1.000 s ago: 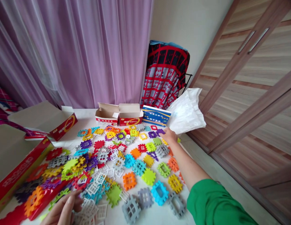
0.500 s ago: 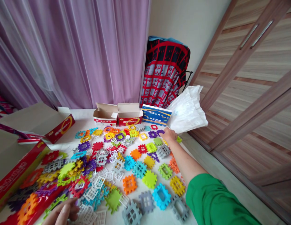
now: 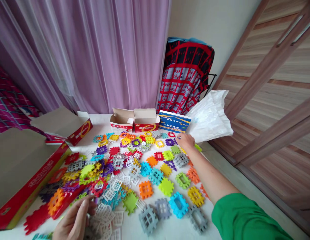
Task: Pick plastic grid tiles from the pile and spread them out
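Colourful interlocking plastic pieces lie spread over the white table (image 3: 167, 213). My right hand (image 3: 186, 141) reaches to the far right, its fingers closed at a purple piece (image 3: 178, 140) in front of the blue box (image 3: 174, 121). What lies under the palm is hidden. At the lower left, my left hand (image 3: 76, 216) hovers over white lattice pieces (image 3: 105, 216), thumb and fingers drawn together. A small purple bit shows near its fingertips, but whether the hand grips it is unclear.
Two small open red-and-white boxes (image 3: 146, 126) stand at the back. Larger open red boxes (image 3: 35, 176) are on the left. A white bag (image 3: 211, 116) lies by the blue box. Behind are a purple curtain (image 3: 107, 56), a cloth-covered chair (image 3: 184, 73) and a wooden wardrobe (image 3: 274, 100).
The view has shifted left, so the table's things appear farther right. More of my left hand shows. My right hand remains by the blue box at the purple piece.
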Available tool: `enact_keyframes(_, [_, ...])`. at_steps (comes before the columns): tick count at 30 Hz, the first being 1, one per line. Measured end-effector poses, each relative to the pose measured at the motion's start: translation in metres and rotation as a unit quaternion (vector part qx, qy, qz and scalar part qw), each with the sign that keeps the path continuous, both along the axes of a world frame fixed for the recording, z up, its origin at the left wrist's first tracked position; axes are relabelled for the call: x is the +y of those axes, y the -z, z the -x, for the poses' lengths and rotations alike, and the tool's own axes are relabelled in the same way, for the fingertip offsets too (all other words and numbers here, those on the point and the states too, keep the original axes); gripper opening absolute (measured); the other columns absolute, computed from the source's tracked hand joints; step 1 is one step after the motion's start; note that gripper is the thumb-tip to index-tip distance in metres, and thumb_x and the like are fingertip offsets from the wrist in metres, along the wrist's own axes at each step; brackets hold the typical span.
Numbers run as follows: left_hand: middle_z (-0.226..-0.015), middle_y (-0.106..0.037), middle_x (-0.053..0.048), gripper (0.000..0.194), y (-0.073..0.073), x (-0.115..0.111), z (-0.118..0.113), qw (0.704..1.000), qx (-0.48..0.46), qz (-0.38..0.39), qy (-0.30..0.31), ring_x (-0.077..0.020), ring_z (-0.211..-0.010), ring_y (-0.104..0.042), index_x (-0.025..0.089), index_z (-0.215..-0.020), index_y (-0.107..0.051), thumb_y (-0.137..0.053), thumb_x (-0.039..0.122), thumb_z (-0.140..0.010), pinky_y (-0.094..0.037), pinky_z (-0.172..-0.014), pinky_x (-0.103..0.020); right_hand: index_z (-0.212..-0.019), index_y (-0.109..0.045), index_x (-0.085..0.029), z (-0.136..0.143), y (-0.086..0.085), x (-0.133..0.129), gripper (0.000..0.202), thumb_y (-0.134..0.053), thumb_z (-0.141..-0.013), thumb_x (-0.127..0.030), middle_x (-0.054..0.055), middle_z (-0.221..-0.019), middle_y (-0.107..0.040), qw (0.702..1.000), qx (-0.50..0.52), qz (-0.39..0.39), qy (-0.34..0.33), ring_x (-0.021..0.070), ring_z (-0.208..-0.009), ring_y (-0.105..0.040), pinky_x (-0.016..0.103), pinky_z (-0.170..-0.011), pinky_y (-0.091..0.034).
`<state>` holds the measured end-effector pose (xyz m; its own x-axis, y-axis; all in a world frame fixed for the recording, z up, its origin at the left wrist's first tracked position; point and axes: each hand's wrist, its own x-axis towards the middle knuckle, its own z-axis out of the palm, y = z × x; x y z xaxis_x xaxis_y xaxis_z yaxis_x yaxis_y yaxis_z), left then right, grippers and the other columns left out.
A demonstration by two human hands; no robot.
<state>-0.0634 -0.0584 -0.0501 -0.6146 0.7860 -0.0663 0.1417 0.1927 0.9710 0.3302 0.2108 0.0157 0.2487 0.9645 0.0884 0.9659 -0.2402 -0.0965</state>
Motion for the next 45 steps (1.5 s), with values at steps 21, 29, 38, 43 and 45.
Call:
enact_keyframes(21, [-0.065,-0.069,-0.003,0.053,0.007,0.013,0.005,0.996,0.06,-0.067,0.025,-0.0175,-0.058,-0.061,0.02,-0.084,-0.073,-0.058,0.071,-0.075,-0.049,-0.051,-0.024,-0.115,-0.067,-0.016,0.214,0.029,-0.02,0.043,-0.066,-0.084,-0.046,0.017,-0.122,-0.066,0.979,0.006,0.035,-0.199,0.031,-0.122,-0.055,0.042,-0.098,-0.042])
enact_keyframes(29, [-0.068,-0.072,-0.004,0.053,0.001,0.013,0.004,0.996,0.055,-0.059,0.028,-0.0186,-0.06,-0.064,0.02,-0.085,-0.074,-0.059,0.07,-0.074,-0.051,-0.055,-0.026,-0.1,-0.074,-0.019,0.201,0.022,-0.029,0.027,-0.049,-0.093,-0.027,0.013,-0.113,-0.071,0.977,0.069,-0.006,-0.199,0.0264,-0.115,-0.058,0.039,-0.099,-0.04])
enact_keyframes(38, [-0.078,-0.075,-0.006,0.058,-0.01,0.014,-0.01,0.995,-0.022,-0.054,0.082,-0.0174,-0.059,-0.064,0.019,-0.096,-0.074,-0.066,0.069,-0.068,-0.053,-0.057,-0.028,-0.087,-0.07,-0.02,0.168,0.013,-0.082,0.035,-0.043,-0.095,-0.041,0.001,-0.07,-0.07,0.906,0.339,0.054,-0.248,0.0148,-0.059,-0.064,0.024,-0.054,-0.047])
enact_keyframes(43, [-0.075,-0.071,-0.004,0.064,-0.021,0.013,-0.023,0.977,-0.143,-0.009,0.16,-0.0099,-0.046,-0.05,0.017,-0.101,-0.071,-0.066,0.072,-0.066,-0.031,-0.036,-0.02,-0.076,-0.065,-0.02,0.181,0.017,-0.135,0.029,-0.056,-0.087,-0.046,-0.004,-0.056,-0.06,0.735,0.528,0.242,-0.351,0.0115,-0.051,-0.055,0.021,-0.049,-0.039])
enact_keyframes(45, [-0.056,-0.062,0.002,0.061,-0.021,0.012,-0.026,0.968,-0.169,0.012,0.183,-0.0074,-0.04,-0.042,0.016,-0.09,-0.07,-0.068,0.072,-0.064,-0.024,-0.035,-0.018,-0.072,-0.064,-0.021,0.189,0.016,-0.15,0.03,-0.054,-0.089,-0.043,-0.004,-0.055,-0.058,0.73,0.512,0.254,-0.374,0.0116,-0.052,-0.055,0.022,-0.052,-0.042])
